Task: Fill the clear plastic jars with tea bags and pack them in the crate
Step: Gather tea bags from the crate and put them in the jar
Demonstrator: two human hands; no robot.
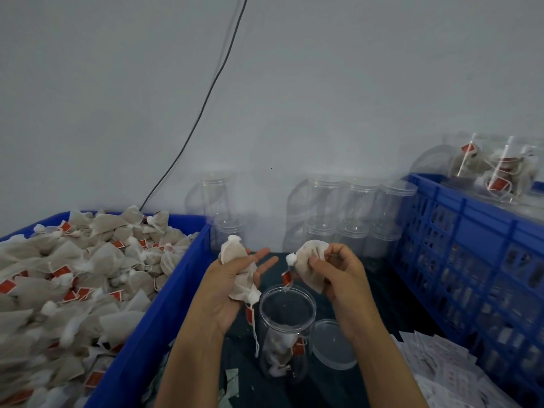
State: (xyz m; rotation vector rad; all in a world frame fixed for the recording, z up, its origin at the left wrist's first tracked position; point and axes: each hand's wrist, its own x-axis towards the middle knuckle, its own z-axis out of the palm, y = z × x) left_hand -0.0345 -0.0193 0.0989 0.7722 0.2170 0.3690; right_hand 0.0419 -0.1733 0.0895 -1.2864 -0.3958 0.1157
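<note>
Nearest me are two bare forearms reaching in over the dark bench (318, 378). Far left, a blue bin (153, 313) is heaped with tea bags (73, 278), red tags showing among them. The left hand (232, 290) lies palm up just beside the bin, its thumb holding a few bags (240, 272) against the palm while the fingers (260, 254) stretch out fairly straight; a string with a tag hangs below it. Between the hands, lower down, an open jar (287, 331) stands upright with several bags at its bottom. The right hand (335, 269) is above and right of the jar's mouth, pinching one bag (310, 260) in curled fingers, its red tag dangling at the rim. A clear lid (334, 344) lies flat just right of the jar. Empty jars (350, 210) are stacked against the wall. Far right stands the blue crate (471, 260), with filled jars (494, 169) in it.
</note>
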